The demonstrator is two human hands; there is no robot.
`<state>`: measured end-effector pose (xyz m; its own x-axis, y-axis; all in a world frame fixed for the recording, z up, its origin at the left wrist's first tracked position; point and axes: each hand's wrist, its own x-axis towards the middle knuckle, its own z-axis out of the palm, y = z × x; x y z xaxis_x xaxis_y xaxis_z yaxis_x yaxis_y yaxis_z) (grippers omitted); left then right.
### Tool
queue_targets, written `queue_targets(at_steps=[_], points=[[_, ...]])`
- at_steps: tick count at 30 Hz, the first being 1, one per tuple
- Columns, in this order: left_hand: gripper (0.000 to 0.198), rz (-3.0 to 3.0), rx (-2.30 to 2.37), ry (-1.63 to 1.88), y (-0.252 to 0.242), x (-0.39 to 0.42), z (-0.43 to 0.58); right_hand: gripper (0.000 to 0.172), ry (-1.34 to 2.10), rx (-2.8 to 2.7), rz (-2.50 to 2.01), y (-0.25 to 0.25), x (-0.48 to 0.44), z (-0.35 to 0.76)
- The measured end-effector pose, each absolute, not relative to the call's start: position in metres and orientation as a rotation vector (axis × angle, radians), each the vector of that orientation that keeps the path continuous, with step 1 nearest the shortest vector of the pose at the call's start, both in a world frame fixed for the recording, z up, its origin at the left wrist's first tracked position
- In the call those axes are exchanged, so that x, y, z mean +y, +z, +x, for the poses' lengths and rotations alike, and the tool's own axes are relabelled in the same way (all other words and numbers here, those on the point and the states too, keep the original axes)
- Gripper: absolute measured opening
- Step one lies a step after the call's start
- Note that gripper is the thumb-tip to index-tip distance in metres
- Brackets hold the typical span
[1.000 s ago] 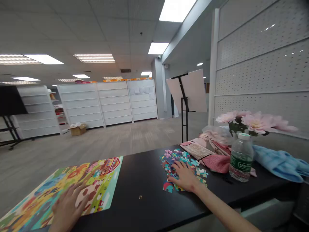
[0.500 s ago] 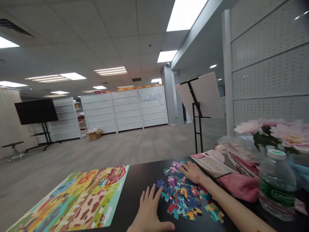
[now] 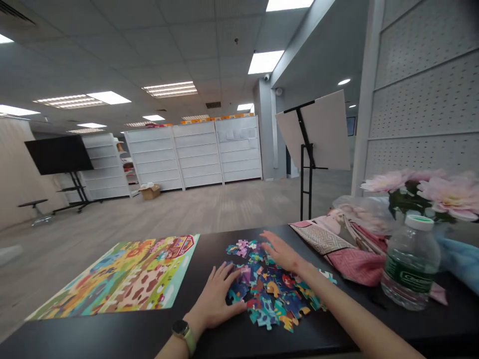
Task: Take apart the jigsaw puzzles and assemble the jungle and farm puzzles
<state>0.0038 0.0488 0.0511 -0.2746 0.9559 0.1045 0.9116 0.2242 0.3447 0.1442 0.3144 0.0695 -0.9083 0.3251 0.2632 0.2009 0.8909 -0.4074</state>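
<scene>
Glossy cardboard jigsaw pieces (image 3: 267,291) lie in 1 loose, knobbly heap on the black table (image 3: 112,334), the left hand (image 3: 217,299) and right hand (image 3: 282,254) both open with fingers spread, grasping nothing, left against the heap's near edge, right at its far side.

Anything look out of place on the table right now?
One small thing: a jigsaw piece lies apart from the loose pile of pieces, beyond the right forearm, near the pink fabric. Otherwise nothing stands out.
</scene>
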Motion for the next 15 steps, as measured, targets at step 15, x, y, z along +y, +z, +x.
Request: queue_targets(at_steps=[15], points=[[0.043,1.872,2.357,0.761,0.046,0.03,-0.004,0.065,0.344,-2.746,-0.746,0.044,0.221,0.235]])
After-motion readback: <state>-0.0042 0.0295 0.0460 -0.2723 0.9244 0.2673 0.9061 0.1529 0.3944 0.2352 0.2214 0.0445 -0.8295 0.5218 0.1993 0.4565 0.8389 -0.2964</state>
